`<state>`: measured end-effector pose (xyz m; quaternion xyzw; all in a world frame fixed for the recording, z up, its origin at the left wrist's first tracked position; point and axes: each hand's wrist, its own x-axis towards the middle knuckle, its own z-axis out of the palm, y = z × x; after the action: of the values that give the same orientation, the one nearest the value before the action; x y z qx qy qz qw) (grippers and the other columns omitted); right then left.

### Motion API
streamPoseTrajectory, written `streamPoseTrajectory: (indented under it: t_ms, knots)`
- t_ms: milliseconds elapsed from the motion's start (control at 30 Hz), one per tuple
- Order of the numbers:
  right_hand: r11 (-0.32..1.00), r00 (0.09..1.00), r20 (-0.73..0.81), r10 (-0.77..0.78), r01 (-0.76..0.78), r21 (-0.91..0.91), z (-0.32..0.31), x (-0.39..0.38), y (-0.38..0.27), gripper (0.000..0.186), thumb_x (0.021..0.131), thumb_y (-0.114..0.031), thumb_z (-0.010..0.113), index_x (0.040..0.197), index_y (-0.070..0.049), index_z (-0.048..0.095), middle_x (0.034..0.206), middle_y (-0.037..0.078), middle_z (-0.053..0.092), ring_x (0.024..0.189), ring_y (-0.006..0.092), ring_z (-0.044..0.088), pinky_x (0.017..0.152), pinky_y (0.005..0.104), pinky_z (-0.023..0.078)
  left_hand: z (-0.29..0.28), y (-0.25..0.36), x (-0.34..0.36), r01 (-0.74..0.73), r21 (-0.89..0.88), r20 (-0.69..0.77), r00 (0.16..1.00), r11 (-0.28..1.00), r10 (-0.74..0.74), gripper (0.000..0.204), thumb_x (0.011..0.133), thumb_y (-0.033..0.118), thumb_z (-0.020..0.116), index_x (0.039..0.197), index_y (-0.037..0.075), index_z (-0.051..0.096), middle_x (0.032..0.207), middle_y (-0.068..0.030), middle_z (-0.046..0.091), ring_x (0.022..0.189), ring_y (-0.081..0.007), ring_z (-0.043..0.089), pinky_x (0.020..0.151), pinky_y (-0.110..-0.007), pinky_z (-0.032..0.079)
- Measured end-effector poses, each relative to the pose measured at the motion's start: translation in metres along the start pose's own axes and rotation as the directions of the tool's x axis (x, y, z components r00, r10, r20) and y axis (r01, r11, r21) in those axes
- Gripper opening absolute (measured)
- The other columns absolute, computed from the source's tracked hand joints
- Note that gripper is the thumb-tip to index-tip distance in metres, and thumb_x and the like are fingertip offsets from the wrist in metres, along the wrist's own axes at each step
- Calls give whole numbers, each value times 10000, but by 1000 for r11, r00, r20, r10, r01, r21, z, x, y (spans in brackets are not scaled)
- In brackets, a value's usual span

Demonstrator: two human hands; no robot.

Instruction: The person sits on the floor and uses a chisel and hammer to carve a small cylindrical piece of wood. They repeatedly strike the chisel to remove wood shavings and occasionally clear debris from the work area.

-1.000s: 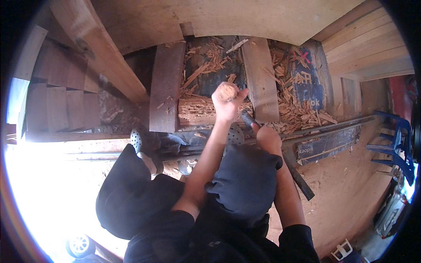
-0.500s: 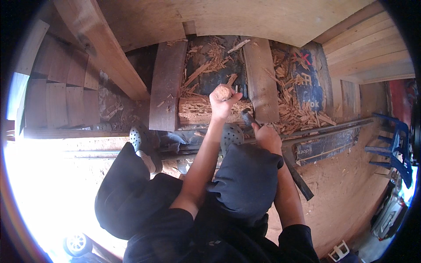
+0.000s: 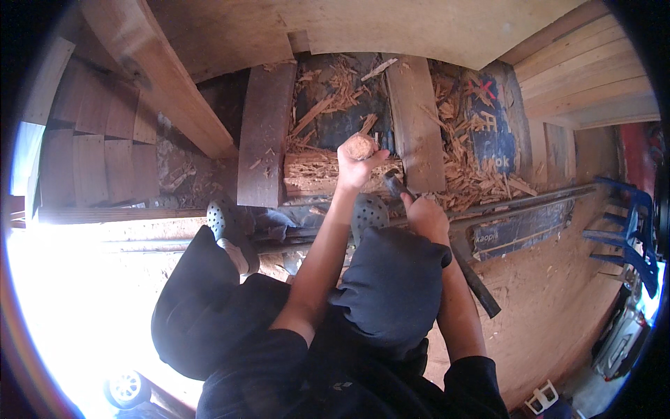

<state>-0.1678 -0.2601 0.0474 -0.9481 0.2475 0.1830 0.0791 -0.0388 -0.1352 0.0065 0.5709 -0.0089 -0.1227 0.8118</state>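
The wood [image 3: 314, 176] between two planks [image 3: 265, 140] is already hacked rough, chips [image 3: 481, 164] scattered about, its ragged face seemingly unfinished. My neighbour's left hand [image 3: 353, 170] is wrapped round a handle [image 3: 361, 146] above it, the right hand [image 3: 427, 220] round a dark bar [image 3: 477, 288]; the handle's lower end is hidden.

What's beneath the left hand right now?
A chipped wooden block shows on both sides of the left hand; the part directly beneath it is covered.

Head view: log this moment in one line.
left hand: grips wooden handle | right hand: grips dark rod | nearby: gouged wood, wood chips
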Motion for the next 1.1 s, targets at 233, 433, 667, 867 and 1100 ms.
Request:
streamPoseTrajectory:
  t_ms: [233, 433, 667, 867, 1100]
  knots:
    - [998, 994, -91, -61, 58, -26, 4, -1, 2, 578, 929, -456, 420, 624, -9, 623, 632, 209, 621, 607, 368, 639, 552, 454, 513, -1, -3, 2, -7, 12, 54, 999, 1000, 6, 221, 629, -60, 744, 708, 39, 563, 697, -7, 585, 634, -87, 531, 600, -246, 445]
    - [998, 995, -82, -57, 55, -16, 4, -1, 2, 578, 925, -465, 421, 629, -12, 625, 649, 210, 626, 624, 365, 642, 560, 451, 514, 6, -6, 6, -93, 119, 243, 968, 988, 62, 197, 641, -5, 747, 686, 17, 556, 676, -4, 551, 618, -83, 500, 572, -249, 412]
    - [997, 998, 32, 55, -57, 52, 12, -2, 4, 611, 919, -509, 405, 708, 11, 647, 729, 236, 636, 712, 396, 642, 656, 480, 510, 19, -2, -1, -85, 216, 336, 942, 973, 8, 186, 646, 31, 737, 716, 16, 566, 687, -27, 565, 654, -103, 521, 616, -274, 435]
    - [933, 946, 256, 199, -263, 245, 25, -8, 25, 767, 876, -634, 374, 828, 80, 651, 899, 319, 612, 927, 446, 594, 807, 497, 456, 18, -1, -2, -121, 208, 316, 947, 971, 50, 200, 659, 42, 742, 674, 27, 543, 668, -11, 524, 642, -93, 487, 588, -269, 407]
    - [718, 909, 217, 355, -414, 560, -13, -47, 33, 704, 897, -577, 420, 753, 83, 616, 692, 208, 600, 650, 318, 593, 629, 422, 444, 12, -5, -7, -157, 205, 302, 949, 966, 90, 166, 667, 60, 727, 703, 28, 568, 671, -25, 566, 646, -95, 535, 600, -276, 442]
